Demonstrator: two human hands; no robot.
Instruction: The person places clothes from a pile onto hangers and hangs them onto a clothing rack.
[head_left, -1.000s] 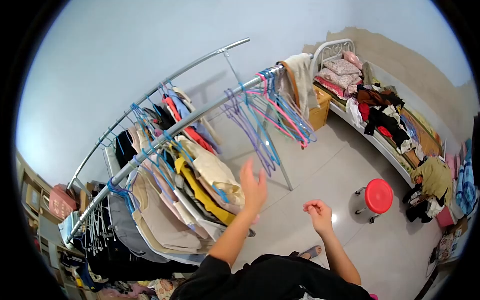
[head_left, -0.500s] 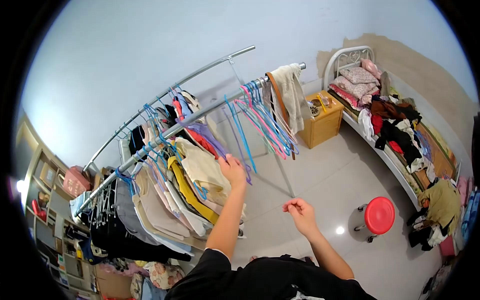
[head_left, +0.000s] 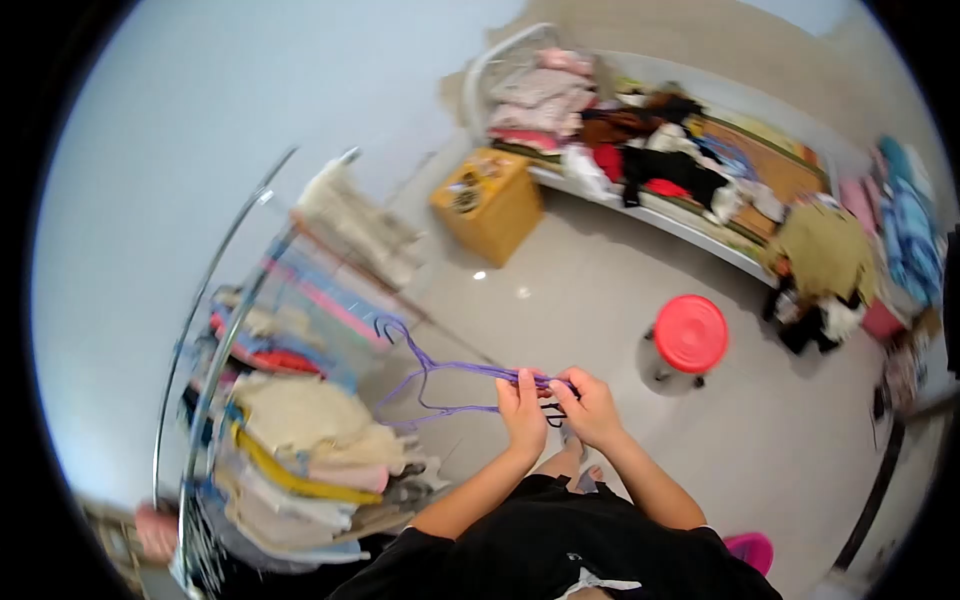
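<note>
While hangers handheld, shirt mark illegible.

A white metal-framed bed carries a mat, with pillows stacked at its headboard end and a loose heap of clothes, black, brown, red and white, spread over the middle. An olive garment lies at the other end, draping over the edge. Beside the headboard end, a wooden nightstand holds small items, too blurred to name. On the glossy tiled floor stand the nightstand, the bed and a round red stool.
</note>
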